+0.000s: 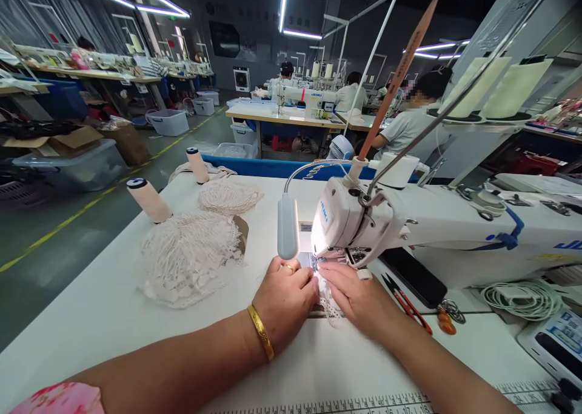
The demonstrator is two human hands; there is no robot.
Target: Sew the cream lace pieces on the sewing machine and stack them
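White lace fabric (331, 307) lies under the needle area of a white sewing machine (334, 214). Just left of the needle, my left hand (288, 293) is closed with curled fingers, pinching the lace edge; its fingertips are partly hidden. My right hand (357, 293) is on the other side, its fingers held together and gripping the lace against the machine bed. The machine head covers part of the needle and presser foot. A grey lamp (287, 227) on a bent neck lights the spot from just above my left hand.
Gathered lace pieces (186, 259) and thread cones (149, 200) stand on the left of the white table (204, 353). Orange-handled thread snips (411, 310), a black phone (416, 277) and coiled cable (522, 299) lie right. A ruler strip (364, 403) runs along the front. Co-workers (409, 123) sit beyond.
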